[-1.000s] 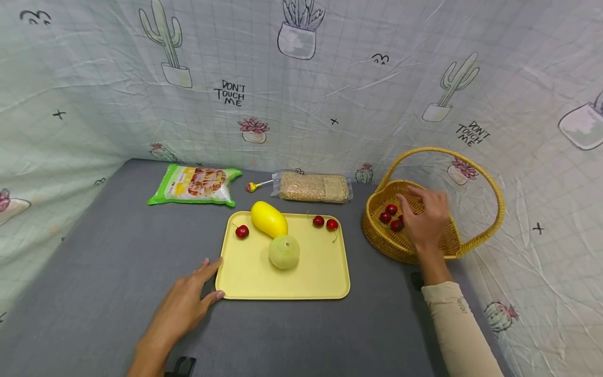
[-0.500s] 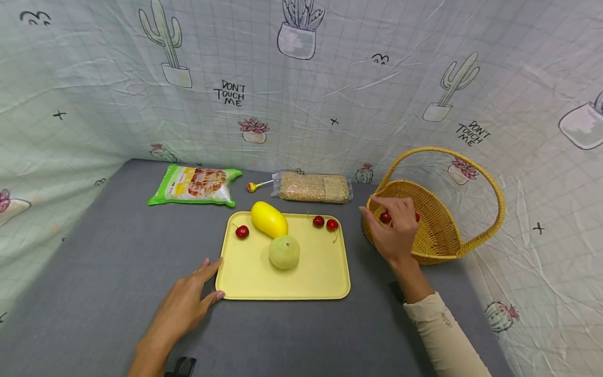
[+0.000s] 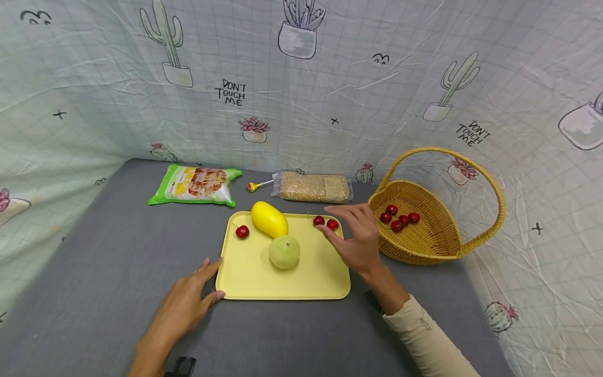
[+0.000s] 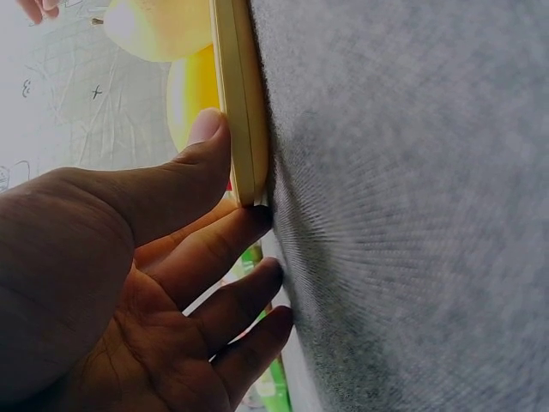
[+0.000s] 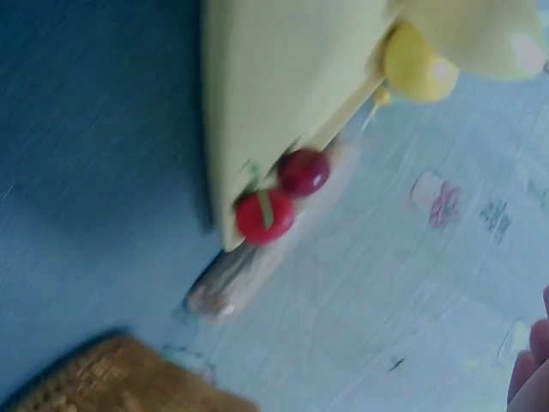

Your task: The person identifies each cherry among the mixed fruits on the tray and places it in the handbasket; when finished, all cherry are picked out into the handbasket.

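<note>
My left hand (image 3: 183, 301) rests at the left edge of a yellow tray (image 3: 311, 280), thumb and fingers straight against its rim in the left wrist view. Above the tray's right side hovers my right hand (image 3: 358, 238), thumb and fingers spread apart with nothing between them. Two cherries lie near its fingertips: one darker cherry (image 5: 304, 172) and one bright red cherry (image 5: 265, 216) with a green stem. A third cherry (image 3: 242, 232) lies at the tray's upper left. Between them sit a yellow mango (image 3: 269, 219) and a round pale green fruit (image 3: 284, 252).
A wicker basket (image 3: 438, 248) with a tall handle stands to the right and holds several cherries (image 3: 397, 225). Behind the tray lie a green-edged snack bag (image 3: 195, 185), a lollipop (image 3: 253, 186) and a clear pack of grain (image 3: 313, 187). A printed cloth hangs behind.
My right hand has moved left from over the basket to above the tray's right side, uncovering the cherries in the basket. My left hand has stayed at the tray's edge.
</note>
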Action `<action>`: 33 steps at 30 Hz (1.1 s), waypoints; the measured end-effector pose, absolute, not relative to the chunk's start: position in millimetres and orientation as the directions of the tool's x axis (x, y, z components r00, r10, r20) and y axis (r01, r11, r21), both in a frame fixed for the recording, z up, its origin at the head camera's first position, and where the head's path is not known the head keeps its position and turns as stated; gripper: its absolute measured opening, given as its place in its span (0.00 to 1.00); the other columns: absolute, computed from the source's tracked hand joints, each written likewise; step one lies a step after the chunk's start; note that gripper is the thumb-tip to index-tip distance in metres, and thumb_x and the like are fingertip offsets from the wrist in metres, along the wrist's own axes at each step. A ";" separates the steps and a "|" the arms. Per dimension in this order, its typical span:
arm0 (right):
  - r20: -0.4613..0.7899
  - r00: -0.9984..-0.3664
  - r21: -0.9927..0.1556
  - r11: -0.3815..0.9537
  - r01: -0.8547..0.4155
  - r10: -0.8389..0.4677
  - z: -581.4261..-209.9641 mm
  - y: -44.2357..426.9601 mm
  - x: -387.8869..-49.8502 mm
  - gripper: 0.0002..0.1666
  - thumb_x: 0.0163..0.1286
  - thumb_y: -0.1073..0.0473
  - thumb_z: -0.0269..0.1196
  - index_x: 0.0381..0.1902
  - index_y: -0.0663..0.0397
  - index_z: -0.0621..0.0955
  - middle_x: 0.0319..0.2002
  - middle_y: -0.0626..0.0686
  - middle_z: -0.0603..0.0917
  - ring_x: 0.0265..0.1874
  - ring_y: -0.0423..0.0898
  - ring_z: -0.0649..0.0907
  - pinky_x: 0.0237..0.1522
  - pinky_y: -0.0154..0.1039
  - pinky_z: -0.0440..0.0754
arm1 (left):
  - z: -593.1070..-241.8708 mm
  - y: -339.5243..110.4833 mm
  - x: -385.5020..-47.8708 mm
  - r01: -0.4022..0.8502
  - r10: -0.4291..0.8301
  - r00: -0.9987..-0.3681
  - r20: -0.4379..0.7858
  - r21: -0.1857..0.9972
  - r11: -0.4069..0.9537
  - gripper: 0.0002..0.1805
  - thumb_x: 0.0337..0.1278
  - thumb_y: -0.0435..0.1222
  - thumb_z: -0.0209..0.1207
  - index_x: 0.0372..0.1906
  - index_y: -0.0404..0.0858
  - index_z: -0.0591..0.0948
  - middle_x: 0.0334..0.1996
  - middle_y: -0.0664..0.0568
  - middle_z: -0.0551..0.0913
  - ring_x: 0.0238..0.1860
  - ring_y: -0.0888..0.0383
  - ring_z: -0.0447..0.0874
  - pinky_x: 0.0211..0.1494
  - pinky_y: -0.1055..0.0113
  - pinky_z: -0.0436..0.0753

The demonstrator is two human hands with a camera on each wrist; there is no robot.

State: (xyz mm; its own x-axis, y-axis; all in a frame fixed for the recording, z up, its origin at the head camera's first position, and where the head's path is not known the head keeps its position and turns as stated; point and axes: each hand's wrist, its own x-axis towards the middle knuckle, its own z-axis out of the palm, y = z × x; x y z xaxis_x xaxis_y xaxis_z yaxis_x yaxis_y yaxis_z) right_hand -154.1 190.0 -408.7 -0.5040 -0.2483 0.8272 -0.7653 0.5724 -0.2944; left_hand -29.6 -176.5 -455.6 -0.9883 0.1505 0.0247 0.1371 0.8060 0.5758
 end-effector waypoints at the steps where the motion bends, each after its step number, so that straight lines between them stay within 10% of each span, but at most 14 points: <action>1: 0.818 -0.513 -0.301 0.567 -0.767 -0.261 -408.2 186.3 -153.0 0.25 0.63 0.48 0.80 0.56 0.52 0.90 0.49 0.56 0.92 0.41 0.55 0.80 0.47 0.47 0.73 | -455.7 -176.5 -29.6 0.134 0.149 -0.989 0.020 0.575 0.807 0.43 0.57 0.36 0.76 0.78 0.38 0.73 0.73 0.29 0.74 0.73 0.32 0.76 0.68 0.32 0.79; 33: 0.377 -0.745 -0.353 0.658 -0.665 -0.550 -403.9 82.4 -144.2 0.33 0.59 0.40 0.81 0.62 0.39 0.87 0.56 0.45 0.90 0.47 0.44 0.79 0.46 0.42 0.74 | -456.2 -175.3 -30.0 0.143 0.150 -0.988 0.035 0.564 0.813 0.42 0.56 0.35 0.77 0.76 0.38 0.74 0.71 0.29 0.76 0.71 0.32 0.78 0.64 0.32 0.81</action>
State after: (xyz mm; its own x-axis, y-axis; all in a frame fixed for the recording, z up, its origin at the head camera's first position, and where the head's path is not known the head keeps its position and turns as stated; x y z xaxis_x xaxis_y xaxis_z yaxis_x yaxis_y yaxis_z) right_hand -144.2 82.4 -403.9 -0.7448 -0.5502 0.3775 -0.6651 0.6581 -0.3529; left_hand -30.0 -175.3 -456.2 -0.9881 0.1501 0.0347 0.1433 0.8133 0.5639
